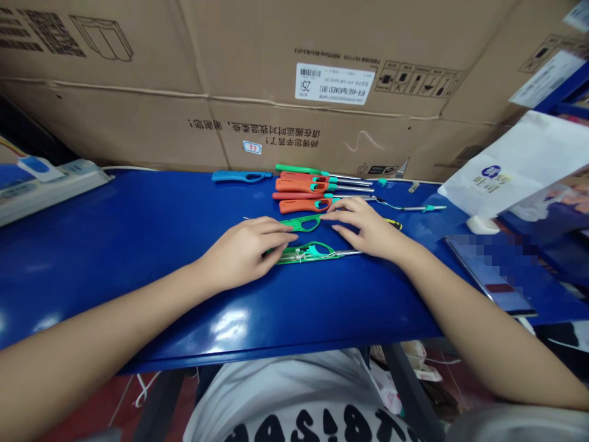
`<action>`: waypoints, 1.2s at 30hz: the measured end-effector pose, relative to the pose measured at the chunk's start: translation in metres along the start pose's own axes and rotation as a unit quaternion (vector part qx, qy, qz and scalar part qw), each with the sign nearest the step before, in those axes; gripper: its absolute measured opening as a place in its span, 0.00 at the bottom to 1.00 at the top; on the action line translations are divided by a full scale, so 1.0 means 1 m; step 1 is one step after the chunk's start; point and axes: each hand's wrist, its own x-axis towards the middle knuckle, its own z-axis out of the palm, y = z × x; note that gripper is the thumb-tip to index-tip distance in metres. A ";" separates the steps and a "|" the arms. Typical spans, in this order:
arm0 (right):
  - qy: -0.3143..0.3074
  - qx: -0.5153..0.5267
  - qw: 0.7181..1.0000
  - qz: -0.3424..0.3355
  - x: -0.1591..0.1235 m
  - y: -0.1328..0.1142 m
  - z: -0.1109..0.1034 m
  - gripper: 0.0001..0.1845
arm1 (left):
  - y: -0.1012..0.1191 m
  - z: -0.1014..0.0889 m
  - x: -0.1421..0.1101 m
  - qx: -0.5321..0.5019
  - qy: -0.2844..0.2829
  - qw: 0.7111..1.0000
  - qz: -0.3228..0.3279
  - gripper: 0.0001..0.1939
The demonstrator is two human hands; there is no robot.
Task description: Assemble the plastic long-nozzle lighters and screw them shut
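My left hand (246, 253) has its fingers closed at the left end of a green lighter shell half (309, 223). Its thumb is close to a second green shell half (317, 252), which lies open-side up on the table with a teal trigger, inner parts and a metal tube in it. My right hand (365, 228) reaches in from the other side, fingers apart, with fingertips at the right end of the upper shell half. Beyond the hands, several orange-red and green stick lighters (301, 204) lie in a row, metal tubes pointing right.
A blue lighter shell (242, 176) lies at the table's back. To the right are a metal tube with a teal piece (426, 209), a yellow-black handle (394, 224), a phone (488, 276) and a white bag (519, 159). A power strip (55, 187) sits left; cardboard (257, 80) stands behind.
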 end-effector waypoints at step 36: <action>-0.092 0.186 0.976 0.065 0.003 -0.029 -0.001 0.21 | -0.005 -0.012 0.001 -0.028 -0.064 0.997 0.012 0.16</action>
